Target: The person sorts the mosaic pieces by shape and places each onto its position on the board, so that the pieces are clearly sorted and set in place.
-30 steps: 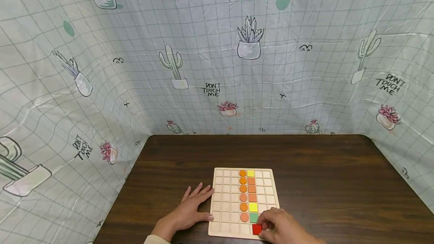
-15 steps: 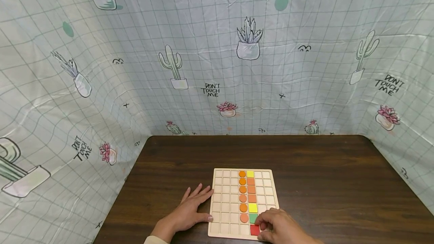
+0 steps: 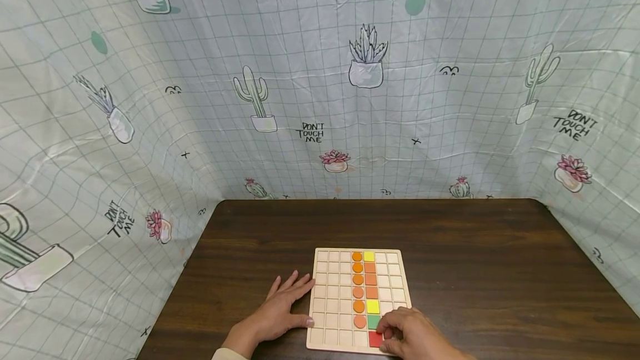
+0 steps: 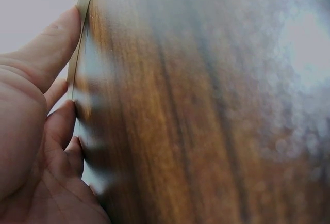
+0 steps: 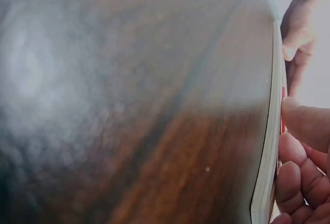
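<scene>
A pale wooden grid board lies on the table. My left hand rests beside its left edge, fingers spread, with the thumb touching the rim. At the front row, my right hand has its thumb and curled fingers at the right side of a red square tile, which sits in its cell and is partly covered by the fingertips. Just beyond it is a green square tile, with a yellow square tile above that. In the right wrist view, only a thin red edge of the tile shows by the thumb.
Orange round discs fill a column left of the squares. More orange square tiles and a yellow one stand farther up. Dark wood table surrounds the board, and a cactus-print curtain hangs behind and at both sides.
The red tile has shifted slightly left, under my right hand, and lies square in its front-row cell. My right hand moved a little left with it. The left hand stays put.
</scene>
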`<state>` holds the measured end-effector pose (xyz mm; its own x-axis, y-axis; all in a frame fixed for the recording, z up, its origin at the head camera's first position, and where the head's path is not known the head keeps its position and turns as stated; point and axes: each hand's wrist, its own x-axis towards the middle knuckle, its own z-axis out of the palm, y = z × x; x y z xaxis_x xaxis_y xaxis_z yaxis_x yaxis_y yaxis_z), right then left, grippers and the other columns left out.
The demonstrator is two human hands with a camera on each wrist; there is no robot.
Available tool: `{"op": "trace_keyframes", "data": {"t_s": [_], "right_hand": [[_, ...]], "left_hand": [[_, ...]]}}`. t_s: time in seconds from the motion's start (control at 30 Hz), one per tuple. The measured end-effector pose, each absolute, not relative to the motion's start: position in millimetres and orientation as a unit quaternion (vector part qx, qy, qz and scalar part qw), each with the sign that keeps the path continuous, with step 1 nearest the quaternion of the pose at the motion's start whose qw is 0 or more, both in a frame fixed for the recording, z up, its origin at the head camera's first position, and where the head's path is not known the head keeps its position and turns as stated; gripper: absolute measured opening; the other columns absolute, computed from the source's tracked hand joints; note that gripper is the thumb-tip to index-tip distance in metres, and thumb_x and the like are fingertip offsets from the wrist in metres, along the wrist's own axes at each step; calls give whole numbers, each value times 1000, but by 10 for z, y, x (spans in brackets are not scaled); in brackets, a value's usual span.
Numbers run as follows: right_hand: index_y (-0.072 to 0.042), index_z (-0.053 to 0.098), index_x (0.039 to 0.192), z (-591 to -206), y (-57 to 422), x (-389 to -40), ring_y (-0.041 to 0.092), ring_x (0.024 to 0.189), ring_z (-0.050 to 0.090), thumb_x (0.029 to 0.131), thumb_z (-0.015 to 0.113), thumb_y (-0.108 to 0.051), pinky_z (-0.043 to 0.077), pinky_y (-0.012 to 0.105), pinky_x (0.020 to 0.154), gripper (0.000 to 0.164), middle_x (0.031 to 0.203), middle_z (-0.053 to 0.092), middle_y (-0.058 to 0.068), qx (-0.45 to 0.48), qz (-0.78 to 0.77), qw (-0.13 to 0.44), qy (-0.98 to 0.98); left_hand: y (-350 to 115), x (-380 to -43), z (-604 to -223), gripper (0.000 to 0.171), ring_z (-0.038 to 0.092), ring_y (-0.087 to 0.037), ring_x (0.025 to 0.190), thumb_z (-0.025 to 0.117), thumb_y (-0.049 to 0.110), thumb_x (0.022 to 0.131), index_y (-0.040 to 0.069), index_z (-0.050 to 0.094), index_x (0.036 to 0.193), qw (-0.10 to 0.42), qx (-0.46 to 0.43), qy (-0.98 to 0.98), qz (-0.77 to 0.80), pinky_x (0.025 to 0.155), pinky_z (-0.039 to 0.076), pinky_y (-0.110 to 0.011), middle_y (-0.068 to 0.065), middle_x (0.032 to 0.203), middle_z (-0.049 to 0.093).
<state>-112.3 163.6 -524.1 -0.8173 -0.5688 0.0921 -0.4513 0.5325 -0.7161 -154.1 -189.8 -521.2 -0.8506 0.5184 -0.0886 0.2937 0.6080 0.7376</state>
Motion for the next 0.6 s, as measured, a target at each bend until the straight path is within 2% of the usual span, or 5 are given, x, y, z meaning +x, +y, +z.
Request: {"op": "trace_keyframes", "data": {"t_s": [0.33, 0.6], "right_hand": [[-20, 74, 88, -5247, 1617, -1131, -8, 74, 47, 89, 86, -21, 41, 19, 62, 12, 78, 56, -23, -292, -394, 57, 870], [-21, 72, 86, -5245, 1607, -1132, -8, 73, 47, 90, 85, -19, 41, 18, 61, 14, 77, 55, -23, -291, -393, 50, 871]], "left_hand": [[-1897, -1547, -5268, 91, 15, -38, 164, 76, 63, 85, 27, 44, 163, 143, 216, 892, 370, 129, -7, -64, -5, 171, 36], [-1849, -1506, -5107, 87, 15, -43, 162, 82, 41, 90, 12, 44, 162, 155, 218, 895, 358, 127, -5, -70, -12, 171, 36]]}}
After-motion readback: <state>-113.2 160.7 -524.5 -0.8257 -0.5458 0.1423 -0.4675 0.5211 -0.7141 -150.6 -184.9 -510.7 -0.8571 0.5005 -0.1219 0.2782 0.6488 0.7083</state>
